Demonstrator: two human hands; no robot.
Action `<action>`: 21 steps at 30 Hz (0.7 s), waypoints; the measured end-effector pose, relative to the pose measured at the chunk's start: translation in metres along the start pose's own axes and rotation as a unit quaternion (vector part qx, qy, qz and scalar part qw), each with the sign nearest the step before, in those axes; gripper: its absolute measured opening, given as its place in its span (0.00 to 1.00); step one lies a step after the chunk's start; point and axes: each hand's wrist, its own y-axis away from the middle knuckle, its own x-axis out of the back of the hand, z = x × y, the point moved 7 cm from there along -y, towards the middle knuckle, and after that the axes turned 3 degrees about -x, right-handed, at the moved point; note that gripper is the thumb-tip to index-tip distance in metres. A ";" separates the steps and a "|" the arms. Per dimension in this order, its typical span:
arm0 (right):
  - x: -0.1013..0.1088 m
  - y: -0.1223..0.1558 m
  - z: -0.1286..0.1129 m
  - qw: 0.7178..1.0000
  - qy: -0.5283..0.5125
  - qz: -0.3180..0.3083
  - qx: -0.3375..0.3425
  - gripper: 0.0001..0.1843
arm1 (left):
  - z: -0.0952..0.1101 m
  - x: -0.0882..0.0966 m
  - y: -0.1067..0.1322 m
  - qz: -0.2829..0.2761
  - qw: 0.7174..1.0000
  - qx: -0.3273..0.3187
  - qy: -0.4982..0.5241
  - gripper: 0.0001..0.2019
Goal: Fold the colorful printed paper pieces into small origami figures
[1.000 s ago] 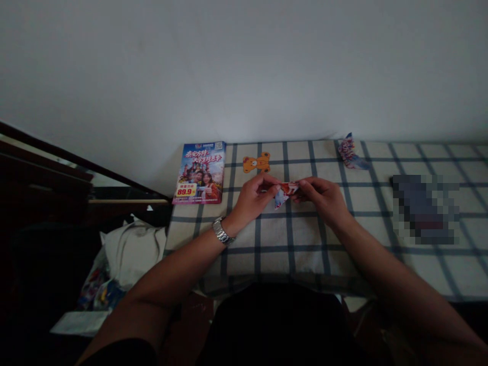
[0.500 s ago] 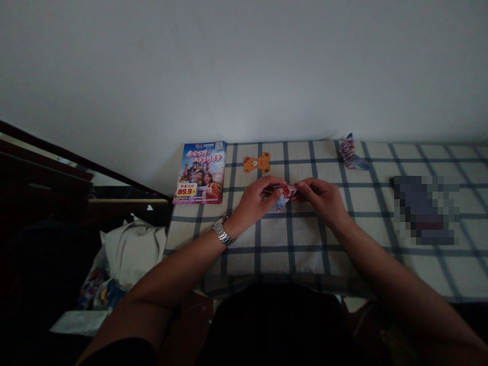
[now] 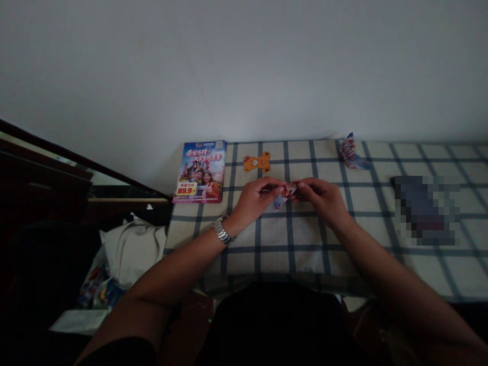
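Observation:
My two hands meet above a checked tablecloth (image 3: pixel 297 254), pinching a small folded piece of printed red, white and blue paper (image 3: pixel 285 195) between them. My left hand (image 3: pixel 257 198) grips its left end, and my right hand (image 3: pixel 318 197) grips its right end. A pointed corner of the paper hangs below my fingers. An orange bear-shaped cutout (image 3: pixel 257 162) lies just beyond my left hand. A similar patterned paper strip (image 3: pixel 351 154) sits at the far edge, beyond my right hand.
A colourful brochure (image 3: pixel 199 172) lies at the cloth's far left corner. A pixelated blurred object (image 3: pixel 425 209) lies to the right. A white wall (image 3: pixel 244 66) rises behind. A pale cloth bag (image 3: pixel 133 251) and printed packets (image 3: pixel 102 294) sit low on the left, beside dark furniture (image 3: pixel 46 178).
My hands have drawn slightly closer together, and the folded paper has shifted a little with them. The other objects on the cloth stay in place.

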 end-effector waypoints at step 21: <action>0.002 -0.002 0.004 0.999 0.023 0.020 -0.021 0.21 | 0.001 -0.005 0.000 -0.007 1.000 0.017 0.001 0.08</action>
